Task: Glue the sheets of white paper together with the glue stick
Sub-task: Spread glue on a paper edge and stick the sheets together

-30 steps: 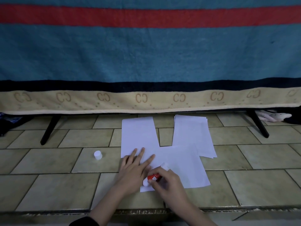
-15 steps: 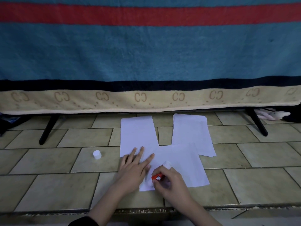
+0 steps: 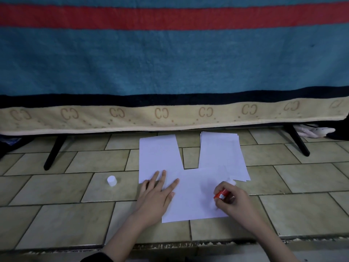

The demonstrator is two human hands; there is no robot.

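Glue stick [image 3: 222, 196] clenched in right hand [image 3: 235, 202]; left hand [image 3: 156, 195] flat, fingers spread, on paper [image 3: 196, 197].

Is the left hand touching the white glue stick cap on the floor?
Apart. The head view shows bare tile between the left hand, flat on the paper, and the cap.

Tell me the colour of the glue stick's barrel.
Red-orange with white print, on the glue stick gripped in the right hand; the head view is the only view.
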